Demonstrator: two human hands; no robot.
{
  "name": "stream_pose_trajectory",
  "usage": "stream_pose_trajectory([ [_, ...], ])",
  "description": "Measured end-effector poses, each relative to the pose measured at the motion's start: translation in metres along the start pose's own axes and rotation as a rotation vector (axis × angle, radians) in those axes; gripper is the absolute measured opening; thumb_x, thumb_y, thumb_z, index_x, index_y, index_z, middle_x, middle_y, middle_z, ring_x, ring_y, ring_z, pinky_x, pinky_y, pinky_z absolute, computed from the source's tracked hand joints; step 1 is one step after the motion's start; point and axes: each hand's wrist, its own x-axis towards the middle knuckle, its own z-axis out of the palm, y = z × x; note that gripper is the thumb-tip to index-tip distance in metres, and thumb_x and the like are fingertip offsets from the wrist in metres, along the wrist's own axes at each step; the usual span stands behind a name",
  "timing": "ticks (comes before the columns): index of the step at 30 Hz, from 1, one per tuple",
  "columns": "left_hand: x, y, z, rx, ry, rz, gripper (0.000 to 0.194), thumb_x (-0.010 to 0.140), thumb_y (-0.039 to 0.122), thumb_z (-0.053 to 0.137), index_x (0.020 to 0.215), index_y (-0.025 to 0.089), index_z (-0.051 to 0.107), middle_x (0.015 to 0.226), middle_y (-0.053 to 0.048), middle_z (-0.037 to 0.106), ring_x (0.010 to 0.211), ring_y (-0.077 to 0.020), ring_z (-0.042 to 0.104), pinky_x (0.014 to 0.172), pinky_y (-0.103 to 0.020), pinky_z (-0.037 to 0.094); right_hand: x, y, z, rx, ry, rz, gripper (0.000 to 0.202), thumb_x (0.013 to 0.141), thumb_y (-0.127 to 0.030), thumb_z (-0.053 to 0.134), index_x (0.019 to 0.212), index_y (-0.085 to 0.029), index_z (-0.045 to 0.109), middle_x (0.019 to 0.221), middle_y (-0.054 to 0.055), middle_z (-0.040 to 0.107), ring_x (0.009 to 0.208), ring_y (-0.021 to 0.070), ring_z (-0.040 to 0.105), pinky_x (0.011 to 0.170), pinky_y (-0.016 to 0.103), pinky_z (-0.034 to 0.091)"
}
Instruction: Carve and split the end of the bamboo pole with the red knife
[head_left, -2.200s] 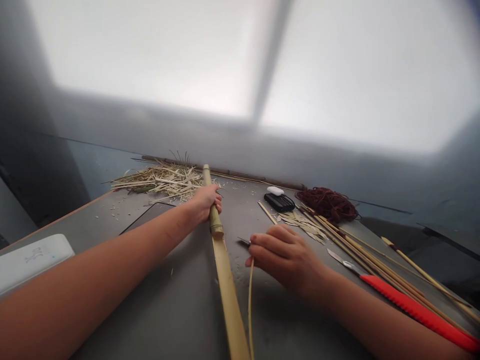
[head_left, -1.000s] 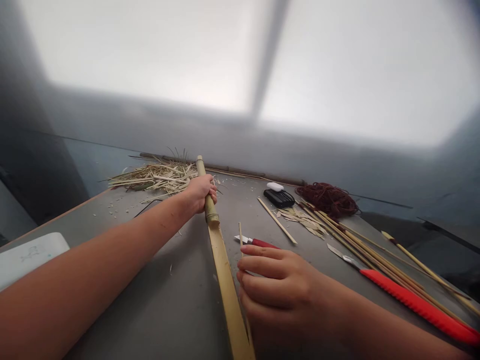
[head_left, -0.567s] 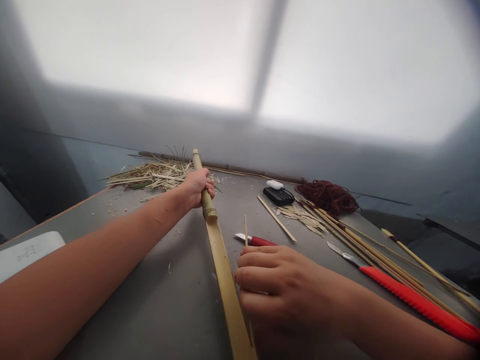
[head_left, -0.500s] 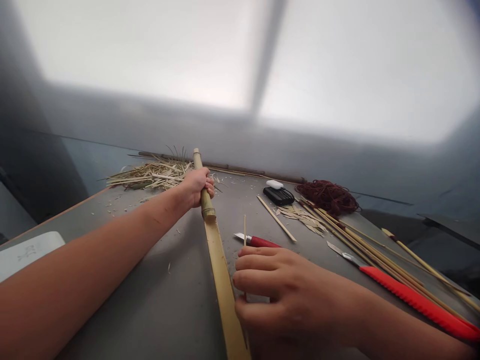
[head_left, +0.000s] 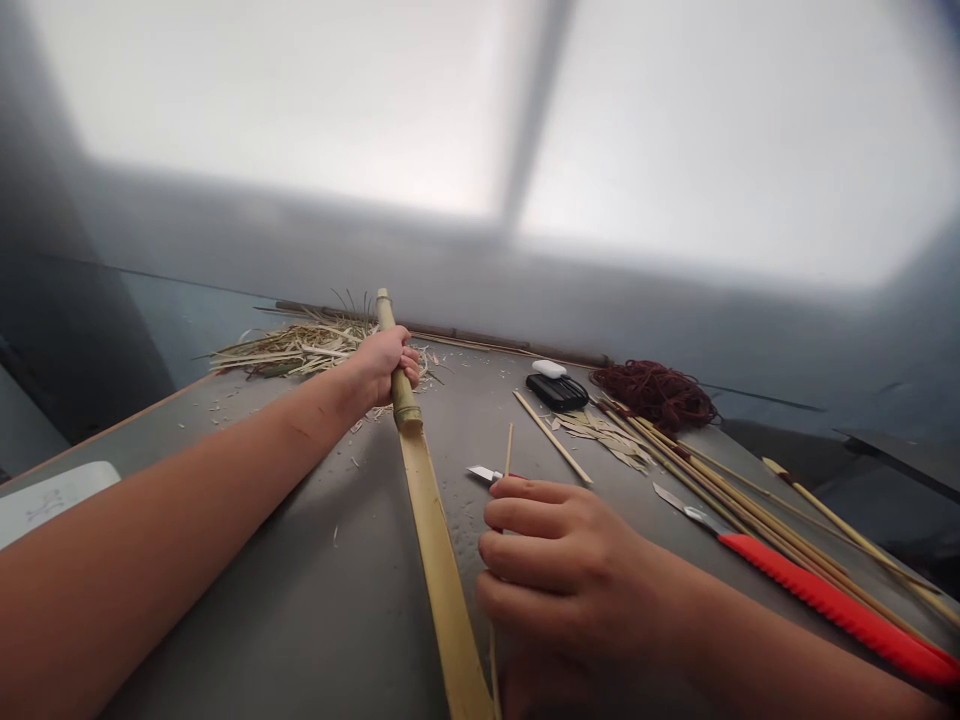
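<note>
My left hand (head_left: 388, 365) is wrapped round the upper, rounded part of a bamboo pole (head_left: 437, 560). Below the node under that hand, the pole continues as a split, flat-faced length running to the bottom edge. To its right, my right hand (head_left: 547, 560) has its fingers curled round a thin bamboo strip (head_left: 510, 447); one end pokes up above the fingers and the rest emerges below. Just behind those fingers lies a craft knife (head_left: 484, 473), its blade visible and its red handle mostly covered by the hand.
Bamboo shavings (head_left: 300, 345) are heaped at the back left. On the right lie a red-handled cutter (head_left: 832, 600), bamboo sticks (head_left: 735, 480), dark red cord (head_left: 656, 393), leaf-like slivers (head_left: 600, 437) and a loose stick (head_left: 553, 437). A black case (head_left: 556, 392) carries a white object (head_left: 549, 369).
My left hand and the bamboo pole have shifted slightly up and left. My right hand has moved slightly right with the thin strip, which leans more, and now covers more of the craft knife.
</note>
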Motion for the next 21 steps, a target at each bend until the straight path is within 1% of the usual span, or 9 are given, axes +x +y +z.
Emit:
stream_pose_trajectory([
  [2, -0.0048, 0.0023, 0.0035, 0.064, 0.079, 0.001, 0.025, 0.083, 0.012, 0.048, 0.072, 0.023, 0.029, 0.046, 0.009, 0.032, 0.027, -0.0028, 0.026, 0.027, -0.012, 0.023, -0.0006, 0.0006, -0.0005, -0.005, 0.021, 0.0, 0.051, 0.1, -0.044, 0.029, 0.062, -0.019, 0.052, 0.063, -0.001, 0.043, 0.06, 0.0151, 0.034, 0.06, 0.032, 0.034],
  [3, -0.0068, 0.003, 0.0049, 0.077, 0.097, 0.008, 0.025, 0.083, 0.012, 0.047, 0.071, 0.023, 0.028, 0.045, 0.009, 0.032, 0.027, -0.0027, 0.025, 0.027, -0.012, 0.023, -0.0008, 0.0011, -0.0014, -0.006, 0.025, 0.0, 0.052, 0.101, -0.042, 0.028, 0.062, -0.018, 0.052, 0.063, 0.0, 0.043, 0.059, 0.0151, 0.034, 0.059, 0.032, 0.034],
  [6, -0.0091, 0.0026, 0.0063, 0.053, 0.092, 0.026, 0.025, 0.084, 0.011, 0.046, 0.07, 0.023, 0.028, 0.046, 0.009, 0.03, 0.027, -0.0025, 0.025, 0.027, -0.012, 0.022, -0.0011, 0.0036, -0.0052, -0.008, -0.005, 0.0, 0.052, 0.102, -0.04, 0.027, 0.062, -0.018, 0.053, 0.063, 0.0, 0.045, 0.059, 0.0151, 0.034, 0.06, 0.032, 0.035],
  [8, -0.0076, 0.0001, 0.0058, 0.04, 0.103, 0.033, 0.025, 0.084, 0.012, 0.047, 0.072, 0.023, 0.029, 0.046, 0.009, 0.03, 0.027, -0.0023, 0.025, 0.028, -0.012, 0.022, -0.0009, 0.0057, -0.0076, 0.0, -0.031, -0.001, 0.054, 0.1, -0.048, 0.029, 0.062, -0.018, 0.053, 0.062, -0.001, 0.044, 0.058, 0.0147, 0.033, 0.062, 0.031, 0.036],
  [10, -0.0053, -0.0029, 0.0054, 0.031, 0.115, 0.038, 0.024, 0.084, 0.013, 0.049, 0.073, 0.023, 0.029, 0.048, 0.01, 0.031, 0.027, -0.0025, 0.025, 0.028, -0.012, 0.022, -0.0005, 0.0076, -0.0089, 0.027, -0.044, -0.025, 0.059, 0.095, -0.062, 0.031, 0.06, -0.019, 0.05, 0.06, -0.002, 0.042, 0.057, 0.014, 0.032, 0.063, 0.031, 0.036],
  [12, -0.0036, -0.0052, 0.0058, 0.027, 0.118, 0.04, 0.025, 0.084, 0.014, 0.05, 0.074, 0.023, 0.029, 0.048, 0.01, 0.031, 0.027, -0.0027, 0.025, 0.028, -0.013, 0.022, 0.0001, 0.0087, -0.009, 0.061, -0.038, -0.057, 0.062, 0.09, -0.072, 0.031, 0.059, -0.02, 0.047, 0.059, -0.003, 0.041, 0.056, 0.0135, 0.031, 0.06, 0.031, 0.033],
  [13, -0.0033, -0.0058, 0.0062, 0.023, 0.118, 0.041, 0.025, 0.084, 0.013, 0.05, 0.074, 0.023, 0.029, 0.049, 0.01, 0.031, 0.027, -0.0027, 0.025, 0.028, -0.013, 0.022, 0.0004, 0.009, -0.0086, 0.075, -0.036, -0.068, 0.063, 0.088, -0.074, 0.03, 0.059, -0.02, 0.046, 0.059, -0.003, 0.042, 0.056, 0.0134, 0.03, 0.057, 0.031, 0.031],
  [16, -0.0038, -0.0059, 0.0072, 0.013, 0.106, 0.044, 0.026, 0.082, 0.012, 0.05, 0.074, 0.023, 0.028, 0.049, 0.01, 0.03, 0.027, -0.0022, 0.024, 0.028, -0.012, 0.021, 0.0006, 0.0086, -0.0066, 0.073, -0.039, -0.055, 0.063, 0.086, -0.077, 0.03, 0.06, -0.021, 0.042, 0.059, -0.004, 0.041, 0.056, 0.0133, 0.028, 0.053, 0.031, 0.025],
  [21, -0.0042, -0.0032, 0.0066, 0.034, 0.068, 0.008, 0.027, 0.08, 0.011, 0.049, 0.073, 0.023, 0.027, 0.048, 0.01, 0.031, 0.028, -0.0029, 0.025, 0.027, -0.012, 0.021, -0.0015, 0.0059, -0.0046, 0.03, -0.035, -0.018, 0.06, 0.087, -0.074, 0.033, 0.06, -0.021, 0.038, 0.058, -0.005, 0.039, 0.055, 0.0131, 0.024, 0.052, 0.032, 0.021],
])
